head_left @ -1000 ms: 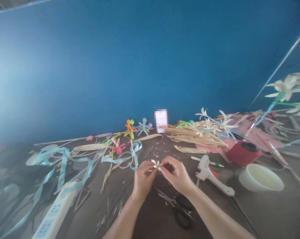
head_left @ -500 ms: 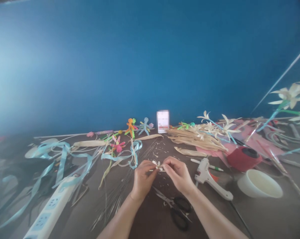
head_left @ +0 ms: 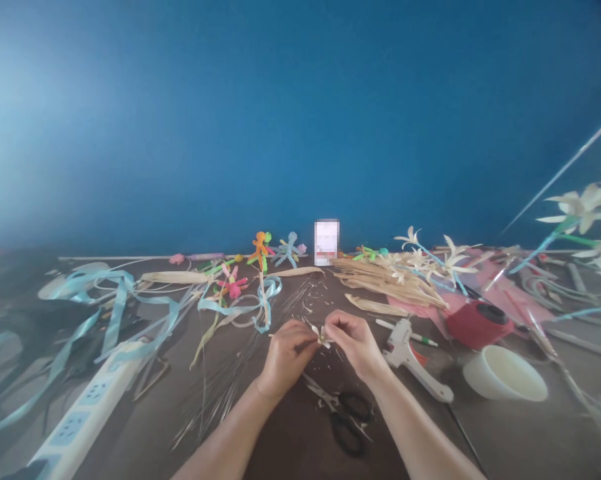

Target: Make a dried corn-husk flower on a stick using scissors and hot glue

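Between my two hands is a small cream flower (head_left: 322,337) with narrow petals. My left hand (head_left: 291,353) pinches it from the left; a thin pale stick end shows beside the fingers. The fingertips of my right hand (head_left: 353,340) are closed on a petal at the flower's right side. Black-handled scissors (head_left: 348,417) lie partly open on the dark table below my hands. Small pale scraps (head_left: 308,309) are scattered beyond and under the flower.
A white glue gun (head_left: 411,360), a cream cup (head_left: 505,375) and a red tape dispenser (head_left: 478,325) stand right. Dried husks (head_left: 395,283) lie behind. At left are blue ribbon (head_left: 123,293), a power strip (head_left: 88,413) and thin wires (head_left: 218,393). Small pipe-cleaner figures (head_left: 260,250) line the back.
The view has shifted slightly, so the table items at the right sit further left. The flower has turned a little between my fingers, and both hands remain closed around it.
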Demonstrator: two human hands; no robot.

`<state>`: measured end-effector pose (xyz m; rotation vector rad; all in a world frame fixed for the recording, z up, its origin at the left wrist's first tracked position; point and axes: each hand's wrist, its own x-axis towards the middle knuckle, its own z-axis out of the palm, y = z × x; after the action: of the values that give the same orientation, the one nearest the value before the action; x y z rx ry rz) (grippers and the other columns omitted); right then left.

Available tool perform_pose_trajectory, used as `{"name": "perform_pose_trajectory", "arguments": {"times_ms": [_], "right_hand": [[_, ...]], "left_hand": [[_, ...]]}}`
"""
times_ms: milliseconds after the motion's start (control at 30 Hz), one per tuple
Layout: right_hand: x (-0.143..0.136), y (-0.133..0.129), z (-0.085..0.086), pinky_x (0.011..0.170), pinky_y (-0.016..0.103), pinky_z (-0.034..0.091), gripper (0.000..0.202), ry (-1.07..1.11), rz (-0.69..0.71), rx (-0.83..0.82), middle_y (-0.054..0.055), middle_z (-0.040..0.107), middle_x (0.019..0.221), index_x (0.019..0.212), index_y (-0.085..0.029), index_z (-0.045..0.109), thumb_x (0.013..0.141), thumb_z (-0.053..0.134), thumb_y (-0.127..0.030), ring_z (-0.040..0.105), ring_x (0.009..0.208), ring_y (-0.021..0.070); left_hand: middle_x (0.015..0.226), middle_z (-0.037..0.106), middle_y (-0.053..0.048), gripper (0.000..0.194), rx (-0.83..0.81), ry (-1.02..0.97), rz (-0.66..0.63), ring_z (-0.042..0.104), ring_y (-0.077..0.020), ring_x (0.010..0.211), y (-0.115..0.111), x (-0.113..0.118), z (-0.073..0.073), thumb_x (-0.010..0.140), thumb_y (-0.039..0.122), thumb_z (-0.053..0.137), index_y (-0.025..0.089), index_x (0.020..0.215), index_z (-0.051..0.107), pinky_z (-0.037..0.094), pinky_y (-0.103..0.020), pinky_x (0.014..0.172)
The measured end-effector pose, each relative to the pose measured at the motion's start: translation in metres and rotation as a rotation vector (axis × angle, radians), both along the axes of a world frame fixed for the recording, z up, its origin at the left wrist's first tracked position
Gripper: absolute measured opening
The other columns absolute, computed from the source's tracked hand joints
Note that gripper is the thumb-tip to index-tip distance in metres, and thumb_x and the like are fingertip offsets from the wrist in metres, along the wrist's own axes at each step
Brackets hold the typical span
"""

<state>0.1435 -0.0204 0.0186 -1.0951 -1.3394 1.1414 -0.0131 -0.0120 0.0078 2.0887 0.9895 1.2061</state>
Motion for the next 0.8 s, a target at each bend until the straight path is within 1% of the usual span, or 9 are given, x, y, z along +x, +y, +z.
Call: {"name": "perform_pose_trajectory", "arguments": {"times_ms": [133,233,367,500,633,800], "right_hand": [[-0.0005,0.0014,-0.0065,0.045,0.019,0.028,0.016,0.114,0.016,-0.133,-0.003,0.047,0.053,0.06,-0.015,0.053,0.074,0.052,-0.022,0.037,0.047,0.0073],[-0.001,0.0014,-0.0094,0.044,0.019,0.027,0.017,0.166,0.023,-0.178,-0.004,0.044,0.05,0.06,-0.015,0.053,0.074,0.053,-0.024,0.034,0.045,0.0068],[-0.0001,0.0014,-0.0083,0.043,0.019,0.026,0.019,0.19,0.042,-0.184,-0.004,0.046,0.052,0.063,-0.015,0.054,0.076,0.054,-0.029,0.034,0.044,0.0064],[0.0007,0.0012,-0.0052,0.042,0.019,0.025,0.02,0.15,0.077,-0.165,-0.004,0.046,0.052,0.066,-0.015,0.056,0.076,0.056,-0.032,0.033,0.044,0.0059],[-0.0001,0.0013,-0.0063,0.041,0.019,0.022,0.019,0.102,0.081,-0.167,-0.005,0.044,0.05,0.064,-0.015,0.056,0.075,0.057,-0.031,0.031,0.042,0.0051],[-0.0006,0.0024,-0.0083,0.039,0.019,0.02,0.016,0.105,0.063,-0.191,-0.004,0.046,0.05,0.062,-0.015,0.056,0.074,0.055,-0.025,0.03,0.041,0.0044]], "left_hand": [[0.068,0.065,-0.005,0.009,0.003,0.007,-0.021,0.056,-0.0168,0.073,-0.0014,-0.0001,0.0002,0.074,0.019,0.058,0.017,0.071,0.066,0.045,-0.03,0.068],[0.067,0.064,-0.005,0.008,-0.007,-0.004,-0.018,0.056,-0.0166,0.073,-0.0017,0.0001,-0.0023,0.073,0.019,0.059,0.017,0.07,0.066,0.046,-0.03,0.067],[0.069,0.065,-0.005,0.007,-0.039,-0.042,0.01,0.056,-0.0163,0.073,-0.0016,0.0014,-0.0049,0.073,0.019,0.06,0.016,0.069,0.066,0.046,-0.029,0.067],[0.067,0.064,-0.005,0.007,-0.041,-0.063,0.028,0.056,-0.0158,0.071,-0.0018,0.0026,-0.0033,0.072,0.019,0.06,0.017,0.069,0.066,0.046,-0.029,0.067],[0.067,0.065,-0.005,0.008,-0.031,-0.056,0.014,0.057,-0.016,0.072,-0.0015,0.0025,-0.0026,0.073,0.018,0.059,0.017,0.07,0.066,0.046,-0.03,0.068],[0.069,0.064,-0.005,0.006,0.0,-0.04,0.006,0.056,-0.0162,0.073,-0.0004,0.002,-0.0038,0.072,0.018,0.06,0.017,0.072,0.066,0.046,-0.029,0.067]]}}
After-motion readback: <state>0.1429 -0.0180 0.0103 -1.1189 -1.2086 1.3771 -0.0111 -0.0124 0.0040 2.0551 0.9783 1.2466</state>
